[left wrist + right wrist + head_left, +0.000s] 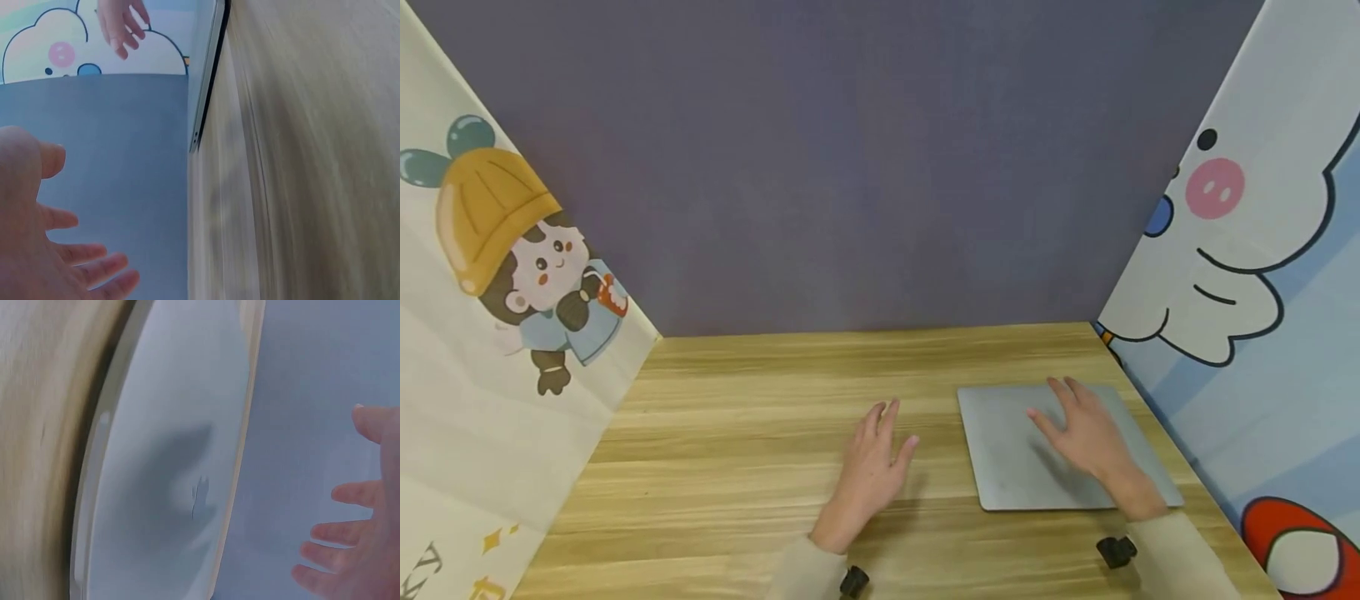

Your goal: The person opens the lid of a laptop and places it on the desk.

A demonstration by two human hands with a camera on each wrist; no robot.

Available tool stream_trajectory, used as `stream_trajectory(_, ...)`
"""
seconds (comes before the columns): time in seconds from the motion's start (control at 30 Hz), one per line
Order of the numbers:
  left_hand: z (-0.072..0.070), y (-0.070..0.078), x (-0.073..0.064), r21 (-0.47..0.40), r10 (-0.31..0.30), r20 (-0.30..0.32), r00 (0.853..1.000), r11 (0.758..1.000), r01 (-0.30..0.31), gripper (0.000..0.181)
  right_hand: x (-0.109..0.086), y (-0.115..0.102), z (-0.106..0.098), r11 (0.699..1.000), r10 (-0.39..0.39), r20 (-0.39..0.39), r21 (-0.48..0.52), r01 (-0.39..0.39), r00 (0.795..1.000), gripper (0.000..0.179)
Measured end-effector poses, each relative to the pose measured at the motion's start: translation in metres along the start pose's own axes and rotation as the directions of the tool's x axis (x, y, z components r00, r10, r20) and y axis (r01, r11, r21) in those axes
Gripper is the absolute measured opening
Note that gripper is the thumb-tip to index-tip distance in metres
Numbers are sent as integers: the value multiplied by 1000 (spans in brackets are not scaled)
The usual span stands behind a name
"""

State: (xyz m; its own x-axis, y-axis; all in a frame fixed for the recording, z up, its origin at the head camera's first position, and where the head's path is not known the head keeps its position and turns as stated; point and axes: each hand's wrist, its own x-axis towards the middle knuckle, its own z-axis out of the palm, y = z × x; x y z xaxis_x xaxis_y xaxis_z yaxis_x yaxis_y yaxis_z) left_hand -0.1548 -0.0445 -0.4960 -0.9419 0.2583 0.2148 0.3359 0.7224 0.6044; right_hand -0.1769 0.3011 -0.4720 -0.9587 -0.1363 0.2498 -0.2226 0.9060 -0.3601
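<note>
A closed grey laptop (1007,458) lies flat on the right part of the wooden table. Above its lid hovers my right hand (1086,433), fingers spread and relaxed, casting a shadow on the surface. The right wrist view shows a gap between that hand (365,550) and the laptop lid (169,394). To the left of the laptop, my left hand (867,475) is held over the table with fingers extended, holding nothing. In the left wrist view, the laptop's thin side edge (211,69) shows beyond the left hand (37,256).
The wood-grain table (715,450) meets a dark grey panel (865,167) at the back. Cartoon-printed panels stand at the left (445,400) and right (1300,383), the right one close to the laptop. A small black device (1116,551) sits at the right wrist.
</note>
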Motion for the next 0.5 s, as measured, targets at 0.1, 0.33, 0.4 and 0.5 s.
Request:
stream_trajectory(0.1, 3, 3, 1, -29, -1, 14, 1000, 1000, 1, 68, 1, 6, -5, 999, 33, 24, 23, -34, 999, 72)
stream_trajectory(0.33, 10, 12, 6, -40, 3, 28, 1000, 999, -2, 68, 5, 19, -9, 998, 55, 51, 25, -56, 997, 72)
stream_trajectory(0.4, 12, 15, 8, -38, 6, 36, 999, 999, -5, 70, 5, 25, -9, 998, 53, 46, 22, -54, 998, 72)
stream_trajectory(0.5, 15, 20, 11, -46, 17, 45, 999, 999, -15, 72, 6, 33, -9, 998, 52, 39, 18, -53, 998, 73)
